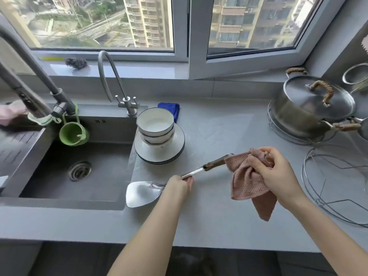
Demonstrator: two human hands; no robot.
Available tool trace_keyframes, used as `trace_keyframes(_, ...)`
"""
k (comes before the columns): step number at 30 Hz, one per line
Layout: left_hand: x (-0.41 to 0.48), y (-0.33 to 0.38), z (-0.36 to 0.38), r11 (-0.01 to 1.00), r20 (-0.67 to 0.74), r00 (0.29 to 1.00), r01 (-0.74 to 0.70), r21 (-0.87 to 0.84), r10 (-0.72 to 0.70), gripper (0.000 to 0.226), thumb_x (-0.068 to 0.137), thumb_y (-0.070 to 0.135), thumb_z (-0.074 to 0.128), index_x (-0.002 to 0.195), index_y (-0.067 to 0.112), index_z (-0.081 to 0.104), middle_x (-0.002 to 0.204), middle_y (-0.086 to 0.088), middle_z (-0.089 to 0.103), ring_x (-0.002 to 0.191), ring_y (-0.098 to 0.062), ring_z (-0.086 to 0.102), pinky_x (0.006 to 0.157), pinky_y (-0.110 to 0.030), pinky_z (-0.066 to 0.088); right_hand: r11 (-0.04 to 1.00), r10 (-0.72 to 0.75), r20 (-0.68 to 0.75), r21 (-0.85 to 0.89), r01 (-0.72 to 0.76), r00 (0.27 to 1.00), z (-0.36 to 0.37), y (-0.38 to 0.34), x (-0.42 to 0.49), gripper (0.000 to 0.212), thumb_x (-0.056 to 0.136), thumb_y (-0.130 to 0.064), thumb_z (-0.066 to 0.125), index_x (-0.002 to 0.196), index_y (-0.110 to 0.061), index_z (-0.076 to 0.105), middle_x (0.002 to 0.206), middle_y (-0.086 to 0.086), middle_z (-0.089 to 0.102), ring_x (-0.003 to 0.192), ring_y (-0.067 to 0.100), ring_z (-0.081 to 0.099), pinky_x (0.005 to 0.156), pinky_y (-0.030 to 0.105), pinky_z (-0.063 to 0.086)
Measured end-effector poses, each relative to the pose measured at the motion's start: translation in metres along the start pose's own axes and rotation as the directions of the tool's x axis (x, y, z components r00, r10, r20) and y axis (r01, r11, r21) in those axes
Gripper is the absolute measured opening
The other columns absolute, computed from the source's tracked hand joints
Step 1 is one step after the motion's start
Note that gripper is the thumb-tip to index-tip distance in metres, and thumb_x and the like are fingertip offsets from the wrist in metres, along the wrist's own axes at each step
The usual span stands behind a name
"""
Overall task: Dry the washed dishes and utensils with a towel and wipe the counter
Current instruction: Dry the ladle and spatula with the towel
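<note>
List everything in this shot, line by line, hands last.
spatula: one, silver, held over the counter beside the sink
towel: one, pink, round the spatula's handle end
plates: one stack, white, dark-rimmed, right of the sink
bowls: one stack, white, on the plates
cloth: one, blue, behind the bowls
faucets: two, grey, behind the sink
cup: one, green, hanging at the left faucet
pot: one, steel, lidded, far right
wire rack: one, silver, right counter
scrubber: one, dark, on the windowsill
left hand: one, holds the spatula's handle
right hand: one, holds the towel
</note>
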State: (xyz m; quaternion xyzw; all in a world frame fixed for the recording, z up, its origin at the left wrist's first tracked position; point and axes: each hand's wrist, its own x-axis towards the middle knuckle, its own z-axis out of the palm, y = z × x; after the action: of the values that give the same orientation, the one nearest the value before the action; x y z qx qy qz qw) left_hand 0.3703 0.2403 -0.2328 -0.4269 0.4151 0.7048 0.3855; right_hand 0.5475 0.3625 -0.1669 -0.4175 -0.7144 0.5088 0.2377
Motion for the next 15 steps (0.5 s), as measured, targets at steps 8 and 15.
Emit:
trace_keyframes(8, -0.022, 0.076, -0.075, 0.985, 0.012, 0.994, 0.108, 0.135, -0.111, 0.025, 0.099, -0.007, 0.025, 0.115, -0.016, 0.042, 0.113, -0.030, 0.055, 0.117, -0.039, 0.054, 0.093, -0.052, 0.041, 0.992, -0.101, 0.064, 0.086, 0.095, 0.993, 0.047, -0.066, -0.007, 0.012, 0.086, -0.023, 0.068, 0.093, -0.026, 0.059, 0.089, 0.004, 0.066, 0.075, 0.010, 0.064, 0.072, 0.027, 0.051)
trace_keyframes(15, -0.032, 0.173, -0.147, 0.906, -0.018, 0.999, -0.018, 0.423, 0.028, 0.030, 0.097, -0.006, 0.023, 0.075, 0.003, 0.041, 0.054, -0.009, 0.040, 0.027, -0.012, 0.040, 0.030, -0.012, 0.034, 0.973, -0.147, 0.226, 0.210, 0.100, 0.963, 0.191, -0.114, -0.043, 0.010, 0.089, -0.018, 0.066, 0.097, -0.023, 0.063, 0.089, -0.003, 0.070, 0.082, 0.010, 0.067, 0.074, 0.025, 0.052)
